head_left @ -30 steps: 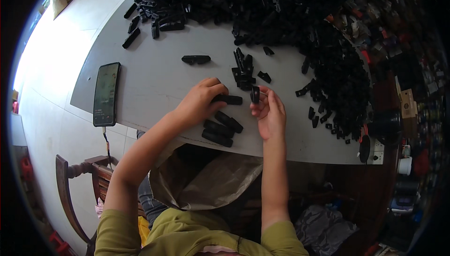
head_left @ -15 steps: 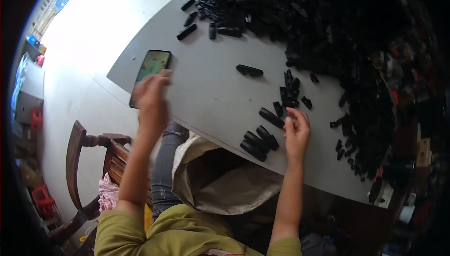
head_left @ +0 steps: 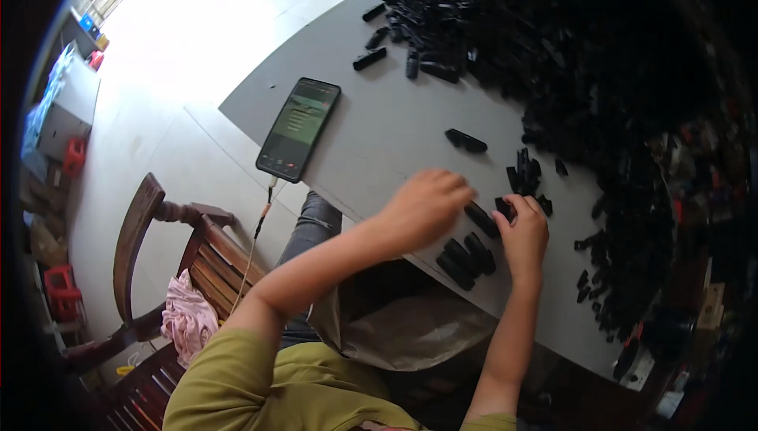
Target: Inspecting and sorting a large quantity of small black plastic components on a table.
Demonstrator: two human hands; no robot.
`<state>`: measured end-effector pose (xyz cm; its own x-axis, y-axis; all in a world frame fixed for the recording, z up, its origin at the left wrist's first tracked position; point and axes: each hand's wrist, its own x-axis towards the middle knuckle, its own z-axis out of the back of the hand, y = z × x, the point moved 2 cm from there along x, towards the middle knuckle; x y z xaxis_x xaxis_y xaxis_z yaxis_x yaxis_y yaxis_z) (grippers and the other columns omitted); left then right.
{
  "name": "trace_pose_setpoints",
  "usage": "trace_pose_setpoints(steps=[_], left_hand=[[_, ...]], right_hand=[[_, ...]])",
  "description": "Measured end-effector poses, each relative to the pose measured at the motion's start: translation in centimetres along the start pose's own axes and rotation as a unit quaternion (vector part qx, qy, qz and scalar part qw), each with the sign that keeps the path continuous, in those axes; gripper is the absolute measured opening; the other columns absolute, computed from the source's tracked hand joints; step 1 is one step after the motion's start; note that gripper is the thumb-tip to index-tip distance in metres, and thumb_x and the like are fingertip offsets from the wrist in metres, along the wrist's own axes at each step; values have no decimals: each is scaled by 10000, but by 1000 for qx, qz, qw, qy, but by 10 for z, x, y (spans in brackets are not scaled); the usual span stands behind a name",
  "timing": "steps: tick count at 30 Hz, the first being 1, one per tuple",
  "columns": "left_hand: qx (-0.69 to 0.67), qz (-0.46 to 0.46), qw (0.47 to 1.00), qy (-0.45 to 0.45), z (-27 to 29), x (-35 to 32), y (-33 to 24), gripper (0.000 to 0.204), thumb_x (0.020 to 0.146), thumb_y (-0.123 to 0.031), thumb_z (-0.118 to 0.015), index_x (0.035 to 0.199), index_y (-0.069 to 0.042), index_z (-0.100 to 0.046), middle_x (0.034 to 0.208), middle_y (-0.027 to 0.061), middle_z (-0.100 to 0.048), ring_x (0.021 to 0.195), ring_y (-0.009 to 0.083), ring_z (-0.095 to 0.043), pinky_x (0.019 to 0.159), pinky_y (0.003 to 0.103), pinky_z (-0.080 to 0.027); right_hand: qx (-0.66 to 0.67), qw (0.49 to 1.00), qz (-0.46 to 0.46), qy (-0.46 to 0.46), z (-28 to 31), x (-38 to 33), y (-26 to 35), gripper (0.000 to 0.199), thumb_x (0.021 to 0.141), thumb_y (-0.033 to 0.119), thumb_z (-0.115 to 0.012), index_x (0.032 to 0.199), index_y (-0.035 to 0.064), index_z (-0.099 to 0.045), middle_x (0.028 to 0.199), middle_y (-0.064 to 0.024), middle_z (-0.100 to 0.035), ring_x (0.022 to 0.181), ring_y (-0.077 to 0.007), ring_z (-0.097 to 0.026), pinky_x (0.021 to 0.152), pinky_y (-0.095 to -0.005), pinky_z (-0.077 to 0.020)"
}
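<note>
Grey desk [head_left: 379,115] carries a huge pile of black parts [head_left: 600,60]. Few finished pieces [head_left: 466,256] lie lined up near the edge, so most seems left. Left hand [head_left: 426,208] curls over one black piece [head_left: 482,219]; right hand [head_left: 523,232] pinches its other end.

1. Surface [head_left: 395,127]: a flat grey top, its near edge running from upper left to lower right.
2. Smartphone [head_left: 298,129]: lies flat near the left corner of the surface, screen lit, a cable leaving its lower end over the edge.
3. Large heap of black parts [head_left: 584,60]: covers the far and right side of the surface.
4. Single black part [head_left: 465,140]: lies alone in the middle, apart from the heap.
5. Row of black parts [head_left: 466,257]: set side by side just inside the near edge.
6. Small cluster of black parts [head_left: 527,174]: stands between the row and the heap.
</note>
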<state>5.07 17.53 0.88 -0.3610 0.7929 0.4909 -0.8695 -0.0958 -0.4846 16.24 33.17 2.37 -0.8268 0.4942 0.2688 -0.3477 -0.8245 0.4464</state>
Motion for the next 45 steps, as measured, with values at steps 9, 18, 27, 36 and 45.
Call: trace_pose_setpoints(steps=[9,18,27,36,45], left_hand=[[89,134,980,-121,79,-52,29,360,578,126,-468,877,-54,-558,1095,112,-617,1083,309,-518,945,428,-378],[140,276,931,-192,131,-103,73,363,625,156,-414,904,-65,-484,1169,56,-634,1203,312,-460,1077,538,-163],[155,281,940,-114,115,-94,72,358,644,150,-425,907,-78,-505,1134,49,-642,1231,312,-456,1062,589,-157],[-68,-3,998,-8,9,-9,2,458,742,-65,-669,1178,-69,-528,1232,109,-535,1137,310,-508,962,408,-413],[-225,-1,970,90,-34,12,10,197,726,-43,-668,910,-24,-601,924,99,-574,948,292,-540,852,373,-444]], right_hand=[[456,864,-212,-27,6,-35,-47,282,910,86,-556,1188,38,-568,965,-65,-608,695,-86,-545,545,-210,-432],[510,831,-203,-86,-2,-49,-57,334,941,87,-521,1271,38,-520,854,-7,-554,661,-55,-471,540,-190,-374],[491,845,-194,-82,-4,-50,-54,344,937,96,-543,1273,26,-527,822,13,-537,619,-44,-454,521,-176,-348],[362,909,-206,-32,-8,-58,-50,320,905,121,-623,1203,8,-603,913,-15,-590,680,-29,-485,558,-161,-357],[173,985,-22,-2,0,-48,-23,308,745,15,-731,1049,13,-682,865,-27,-568,636,-92,-466,520,-211,-369]])
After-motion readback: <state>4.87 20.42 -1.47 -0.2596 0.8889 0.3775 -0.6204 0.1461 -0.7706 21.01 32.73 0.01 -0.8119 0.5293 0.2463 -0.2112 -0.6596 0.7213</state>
